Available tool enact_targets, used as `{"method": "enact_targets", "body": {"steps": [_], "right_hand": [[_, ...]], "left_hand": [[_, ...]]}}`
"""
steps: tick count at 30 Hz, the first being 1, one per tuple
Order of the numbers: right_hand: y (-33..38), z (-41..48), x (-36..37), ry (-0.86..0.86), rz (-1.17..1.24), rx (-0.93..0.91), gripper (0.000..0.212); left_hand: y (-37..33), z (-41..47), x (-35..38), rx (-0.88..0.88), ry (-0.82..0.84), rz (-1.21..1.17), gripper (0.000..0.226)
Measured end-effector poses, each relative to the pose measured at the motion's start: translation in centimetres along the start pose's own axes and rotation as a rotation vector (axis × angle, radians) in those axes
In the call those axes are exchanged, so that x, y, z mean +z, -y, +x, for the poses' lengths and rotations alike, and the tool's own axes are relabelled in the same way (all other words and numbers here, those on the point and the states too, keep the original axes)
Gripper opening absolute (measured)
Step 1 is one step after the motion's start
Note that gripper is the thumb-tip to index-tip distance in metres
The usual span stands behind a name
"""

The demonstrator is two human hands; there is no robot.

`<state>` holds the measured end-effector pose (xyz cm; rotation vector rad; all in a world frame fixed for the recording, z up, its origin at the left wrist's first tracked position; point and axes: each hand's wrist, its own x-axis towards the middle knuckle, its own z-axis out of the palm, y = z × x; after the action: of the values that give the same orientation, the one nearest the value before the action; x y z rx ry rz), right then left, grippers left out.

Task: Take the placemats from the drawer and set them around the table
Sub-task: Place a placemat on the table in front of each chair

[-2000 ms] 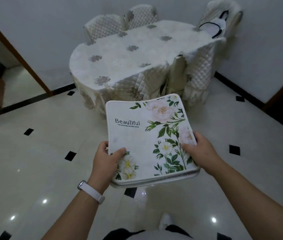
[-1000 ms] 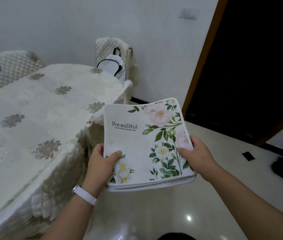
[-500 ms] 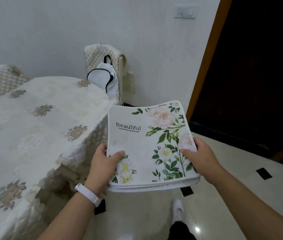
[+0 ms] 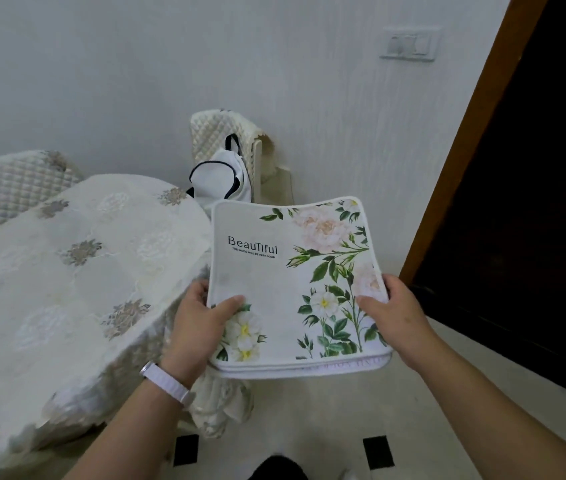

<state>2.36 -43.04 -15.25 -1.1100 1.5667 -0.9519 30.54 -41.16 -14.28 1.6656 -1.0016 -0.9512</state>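
I hold a stack of white placemats [image 4: 274, 282] printed with flowers and the word "Beautiful", level at chest height. My left hand [image 4: 201, 327] grips the stack's near left corner, thumb on top. My right hand [image 4: 392, 317] grips the near right edge the same way. The table [image 4: 66, 271], covered by a cream cloth with grey flower motifs, lies to my left, its rounded end just left of the stack.
A quilted chair [image 4: 226, 143] with a white bag [image 4: 220, 178] hung on it stands against the wall past the table's end. Another quilted chair back [image 4: 14, 181] shows far left. A dark doorway [image 4: 517, 202] with a wooden frame fills the right. The floor is pale tile.
I have walked from across the room up to the table's right end, and the view has turned right. Both hands keep the same grip on the stack.
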Motion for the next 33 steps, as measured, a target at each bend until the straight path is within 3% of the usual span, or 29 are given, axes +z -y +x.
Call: {"method": "enact_targets", "body": {"steps": [11,20,33], "right_hand": [[5.8,15.5,3.8,0.072,-0.037,-0.038,0.022],[11.7,29.6,11.4,0.194,-0.146,-0.065,0.018],[15.6,43.6,20.7,0.395,-0.168,-0.069,0.02]], "left_hand": [[-1.6,15.4,2.3,-0.018,-0.065,0.006,0.028],[-1.8,29.2,0.7,-0.09,-0.148,-0.041,0.027],[-2.1,40.1,-1.3,-0.172,-0.338,-0.05,0.028]]}}
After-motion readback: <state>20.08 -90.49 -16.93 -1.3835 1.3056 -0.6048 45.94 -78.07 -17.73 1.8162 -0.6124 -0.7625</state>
